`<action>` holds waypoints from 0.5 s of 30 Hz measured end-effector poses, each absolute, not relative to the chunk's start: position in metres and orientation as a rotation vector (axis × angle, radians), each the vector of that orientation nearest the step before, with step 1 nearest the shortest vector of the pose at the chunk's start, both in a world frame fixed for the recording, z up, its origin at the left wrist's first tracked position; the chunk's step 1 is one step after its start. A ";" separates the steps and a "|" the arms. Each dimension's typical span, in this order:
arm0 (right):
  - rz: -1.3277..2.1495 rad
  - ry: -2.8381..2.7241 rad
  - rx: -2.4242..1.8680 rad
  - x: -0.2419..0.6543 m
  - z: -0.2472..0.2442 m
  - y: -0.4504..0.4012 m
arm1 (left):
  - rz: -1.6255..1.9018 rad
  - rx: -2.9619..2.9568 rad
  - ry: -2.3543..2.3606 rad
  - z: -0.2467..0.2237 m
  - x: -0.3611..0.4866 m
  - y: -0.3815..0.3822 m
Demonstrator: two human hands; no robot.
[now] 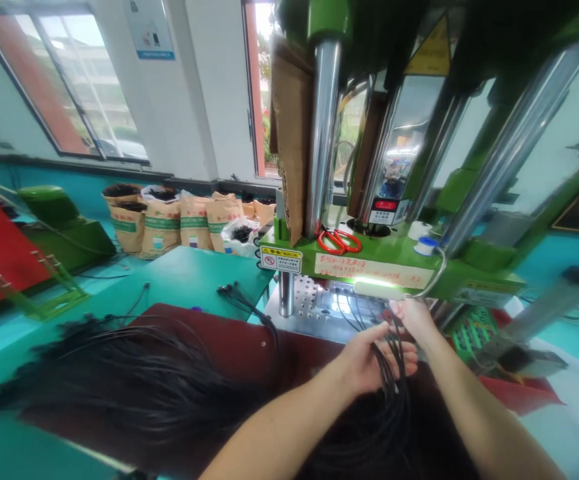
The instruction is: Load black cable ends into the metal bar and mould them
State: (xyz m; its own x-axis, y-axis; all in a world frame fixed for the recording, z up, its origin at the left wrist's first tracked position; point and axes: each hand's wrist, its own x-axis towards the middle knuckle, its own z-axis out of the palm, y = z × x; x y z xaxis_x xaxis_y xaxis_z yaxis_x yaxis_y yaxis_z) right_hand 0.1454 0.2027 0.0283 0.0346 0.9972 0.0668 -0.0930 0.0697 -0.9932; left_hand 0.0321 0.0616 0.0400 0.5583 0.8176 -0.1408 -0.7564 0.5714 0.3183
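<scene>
A bundle of thin black cables (392,380) hangs across the palm of my left hand (364,367). Its fingers curve under and around the cables, the thumb lying on the near side. Just beyond it, my right hand (412,319) pinches the upper part of the cables in front of the press opening. The exact spot between its fingertips is partly hidden. Several cable strands reach into the opening over the metal plate (299,313) of the green press (294,250). More cable drapes down in front of my forearms and blurs into the dark.
A large pile of black cables (119,380) covers the dark red board (179,320) on the left. A smaller cable bunch (244,303) lies on the green table (194,273). Red-handled scissors (338,241) and a blue-and-white spool (425,246) rest on the press. Filled sacks (162,223) stand behind.
</scene>
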 end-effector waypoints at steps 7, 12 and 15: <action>1.184 -0.978 -1.072 0.143 0.023 0.166 | 0.947 0.001 0.286 0.057 0.036 0.001; 1.177 -0.940 -1.092 0.147 0.028 0.144 | 0.920 0.007 0.218 0.050 0.025 -0.053; 1.196 -0.985 -1.121 0.141 0.032 0.127 | 0.874 0.103 0.220 0.042 0.030 -0.079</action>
State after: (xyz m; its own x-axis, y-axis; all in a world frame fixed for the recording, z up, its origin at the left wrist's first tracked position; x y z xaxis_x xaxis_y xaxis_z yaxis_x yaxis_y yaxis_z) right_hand 0.1412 0.1271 0.0316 0.1233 0.9924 -0.0044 -0.1859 0.0187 -0.9824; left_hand 0.0301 -0.0787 0.0415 0.6208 0.7696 -0.1494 -0.7484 0.6385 0.1792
